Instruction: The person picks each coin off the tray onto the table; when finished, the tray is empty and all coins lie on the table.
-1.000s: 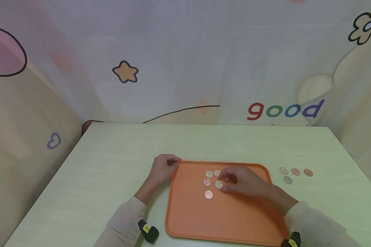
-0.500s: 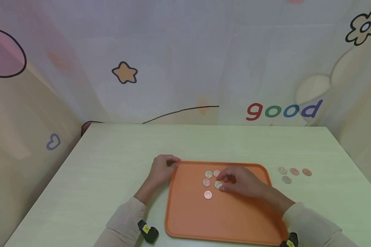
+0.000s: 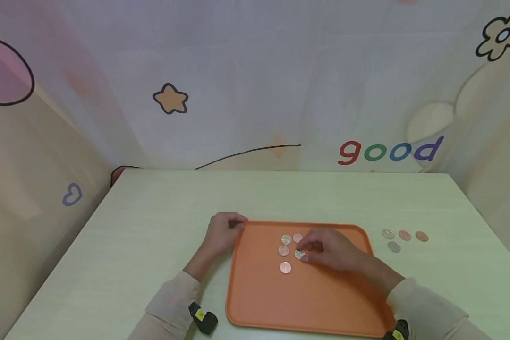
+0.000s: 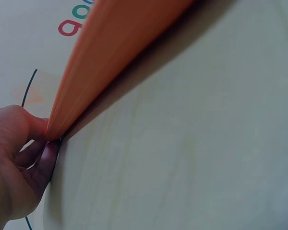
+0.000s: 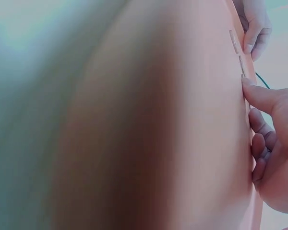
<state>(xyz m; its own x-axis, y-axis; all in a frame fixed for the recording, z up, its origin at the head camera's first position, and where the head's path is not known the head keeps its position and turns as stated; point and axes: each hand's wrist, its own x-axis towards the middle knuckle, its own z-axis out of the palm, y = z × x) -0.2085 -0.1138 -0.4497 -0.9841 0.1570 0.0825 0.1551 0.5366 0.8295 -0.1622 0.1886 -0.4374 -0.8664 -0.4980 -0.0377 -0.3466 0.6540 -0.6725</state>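
Overall, orange tray (image 3: pixel 297 302) on pale tabletop (image 3: pixel 144 222), cartoon-printed backdrop (image 3: pixel 246 89) behind.

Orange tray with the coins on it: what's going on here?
A person's left hand pinches the far left corner of the orange tray. The right hand has its thumb and fingertips at the edge of a silvery coin on the tray; whether it grips it is hard to tell. Four other coins show on the tray, and four loose coins lie on the table to its right.
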